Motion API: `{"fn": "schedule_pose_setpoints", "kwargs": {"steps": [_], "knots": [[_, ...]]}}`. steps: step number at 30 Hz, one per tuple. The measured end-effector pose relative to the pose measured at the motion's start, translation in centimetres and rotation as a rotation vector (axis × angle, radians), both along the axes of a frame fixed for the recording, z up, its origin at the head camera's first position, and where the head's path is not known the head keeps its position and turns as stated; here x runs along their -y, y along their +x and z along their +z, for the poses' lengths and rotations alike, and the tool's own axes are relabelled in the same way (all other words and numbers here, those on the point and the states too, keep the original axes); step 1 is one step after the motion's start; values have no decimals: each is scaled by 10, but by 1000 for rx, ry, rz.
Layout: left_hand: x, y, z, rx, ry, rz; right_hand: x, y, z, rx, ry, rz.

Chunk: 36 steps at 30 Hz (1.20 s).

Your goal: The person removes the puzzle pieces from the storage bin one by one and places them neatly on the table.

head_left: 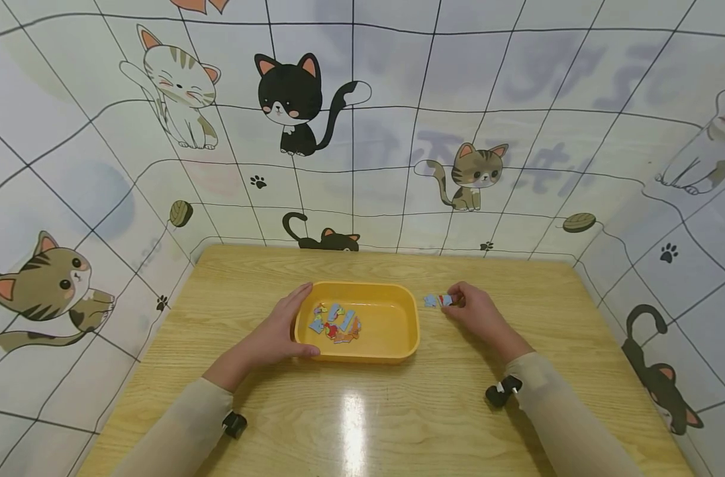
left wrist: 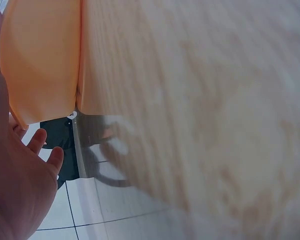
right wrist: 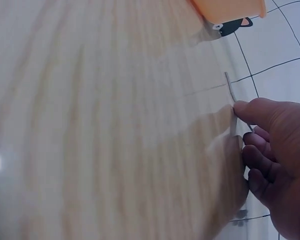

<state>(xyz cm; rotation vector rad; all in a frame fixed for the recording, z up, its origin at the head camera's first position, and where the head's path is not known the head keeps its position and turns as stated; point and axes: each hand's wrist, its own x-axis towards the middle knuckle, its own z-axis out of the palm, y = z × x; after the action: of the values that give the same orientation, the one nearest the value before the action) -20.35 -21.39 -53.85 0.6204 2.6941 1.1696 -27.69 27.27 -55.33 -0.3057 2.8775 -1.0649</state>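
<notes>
A yellow plastic tray (head_left: 388,324) sits on the table, with several small printed puzzle pieces (head_left: 332,322) heaped in its left half. My left hand (head_left: 279,328) holds the tray's left end, thumb along the front rim and fingers at the back left corner. In the left wrist view the fingers curve around the tray's wall (left wrist: 42,60). Right of the tray, my right hand (head_left: 472,310) pinches a blue, white and red puzzle piece (head_left: 445,301) between thumb and fingers, low at the tabletop. Just left of it lies a light blue puzzle piece (head_left: 430,301), close beside the held one.
The wood-grain table (head_left: 457,411) reaches to a wall covering (head_left: 386,132) printed with cats and grid lines, at the back and both sides. Small black wrist cameras (head_left: 502,391) are strapped on both sleeves. A bright glare spot (head_left: 353,424) shows on the table's front part.
</notes>
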Motion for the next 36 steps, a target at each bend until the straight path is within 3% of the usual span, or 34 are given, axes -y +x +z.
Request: {"fn": "schedule_pose_setpoints", "kwargs": {"steps": [9,36], "knots": [[1,-1,-2,-6,0,-4,1,-3,2,40,-13,1],[2,-3,-3,-17,-20,-19,-1,0,4,21,-35,23]]}}
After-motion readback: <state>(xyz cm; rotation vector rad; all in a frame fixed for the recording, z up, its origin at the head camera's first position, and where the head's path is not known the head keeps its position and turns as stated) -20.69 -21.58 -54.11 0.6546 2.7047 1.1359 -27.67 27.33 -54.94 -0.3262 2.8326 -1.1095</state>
